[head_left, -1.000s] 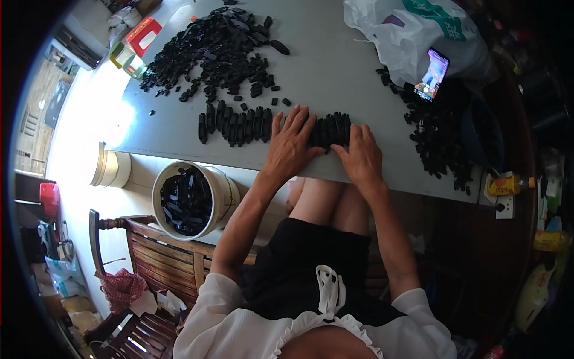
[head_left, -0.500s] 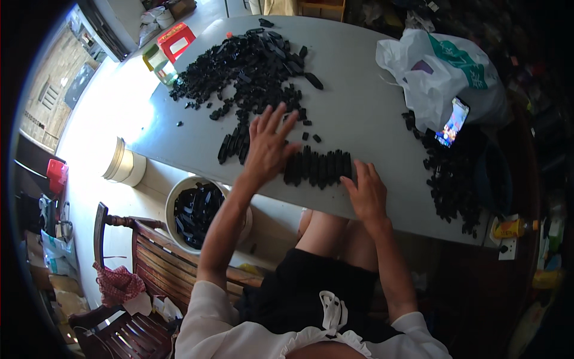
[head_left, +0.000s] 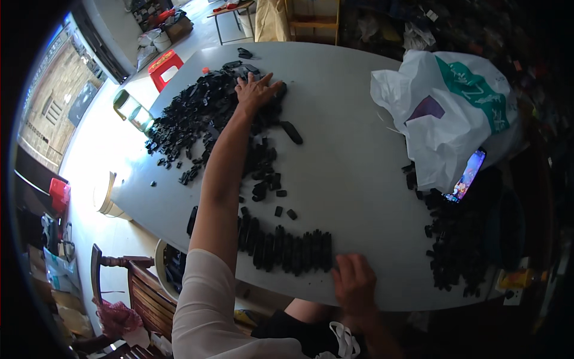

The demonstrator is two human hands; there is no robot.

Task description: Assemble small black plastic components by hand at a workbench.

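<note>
Row of blk plastic pieces [head_left: 297, 254] lies near front edge of tabletop [head_left: 359, 173]; my L hand [head_left: 254, 96] is splayed over loose pile [head_left: 197, 110]. R hand [head_left: 354, 283] curls by row's end, can't tell if gripping. Prob. reach step; next calls for selective pinch.

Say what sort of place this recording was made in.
Probably a home room doubling as a small workshop: a grey table bears a heap of black parts, with a slatted wooden seat and red stool nearby.
</note>
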